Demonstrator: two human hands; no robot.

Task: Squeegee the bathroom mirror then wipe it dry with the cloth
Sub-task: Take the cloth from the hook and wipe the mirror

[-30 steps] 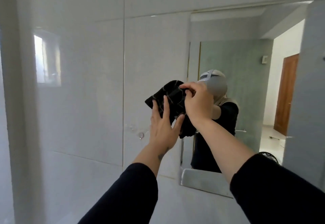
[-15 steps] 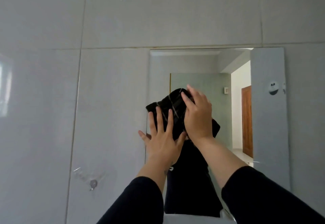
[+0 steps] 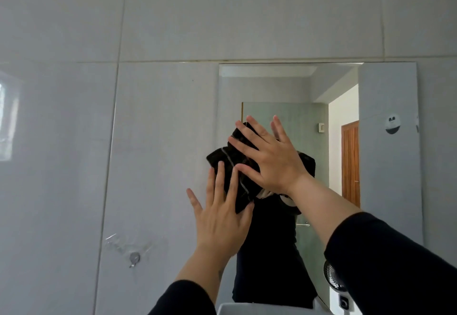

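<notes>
A rectangular frameless mirror [image 3: 385, 171] hangs on the pale tiled wall. A black cloth [image 3: 228, 166] with thin light stripes lies flat against the mirror's left part. My right hand [image 3: 269, 161] presses on the cloth with fingers spread, covering its upper right. My left hand [image 3: 220, 218] lies flat lower left, fingertips on the cloth's lower edge, palm over the mirror's left border. No squeegee is in view.
A small metal hook [image 3: 134, 257] with clear adhesive sits on the wall left of the mirror. A white basin rim [image 3: 249, 308] shows at the bottom. The mirror reflects a person in black, a wooden door [image 3: 350, 163] and a fan [image 3: 332, 277].
The view swung to face the mirror. My right hand went from pinching the cloth to pressing it flat on the glass, fingers spread. My left hand slid lower on the cloth.
</notes>
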